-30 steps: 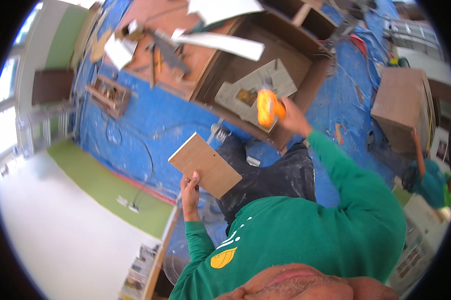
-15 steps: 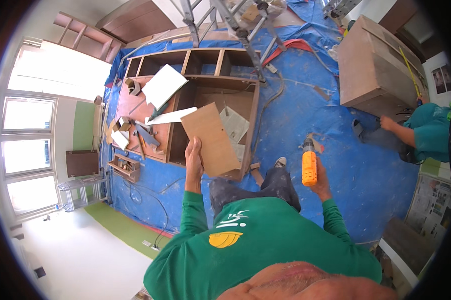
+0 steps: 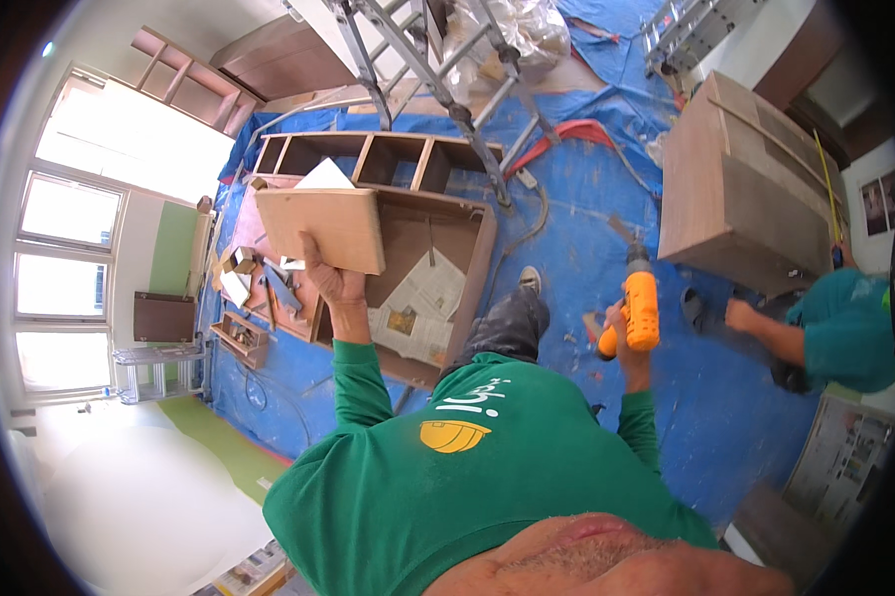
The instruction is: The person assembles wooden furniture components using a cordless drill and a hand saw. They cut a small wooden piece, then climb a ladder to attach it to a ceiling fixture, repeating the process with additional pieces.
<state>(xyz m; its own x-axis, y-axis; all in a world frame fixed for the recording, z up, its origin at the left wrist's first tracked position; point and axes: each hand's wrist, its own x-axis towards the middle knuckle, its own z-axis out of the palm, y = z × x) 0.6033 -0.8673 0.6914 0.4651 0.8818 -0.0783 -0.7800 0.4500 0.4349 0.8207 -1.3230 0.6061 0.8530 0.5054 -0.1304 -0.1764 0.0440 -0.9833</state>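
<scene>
A flat wooden board (image 3: 323, 223) is gripped at its near edge by my left hand (image 3: 335, 278), held over the brown cabinet (image 3: 482, 248) that lies on its back. My right hand (image 3: 623, 323) is closed round an orange cordless drill (image 3: 643, 310), its chuck pointing away from me above the blue sheeting. Newspaper sheets (image 3: 417, 308) lie inside the cabinet's open compartment. Part of a white panel (image 3: 325, 176) shows behind the board.
Offcuts and tools, among them a hand saw (image 3: 281, 288), lie on the cabinet's left side. A metal stepladder (image 3: 457, 114) stands at the far end. At right, another person's hand (image 3: 740, 315) is near a large brown cabinet (image 3: 710, 179). A wooden toolbox (image 3: 241, 338) sits at left.
My left hand has raised the board and moved it left, turning it flatter. The drill has moved slightly right. My leg has stepped forward, and the view has shifted.
</scene>
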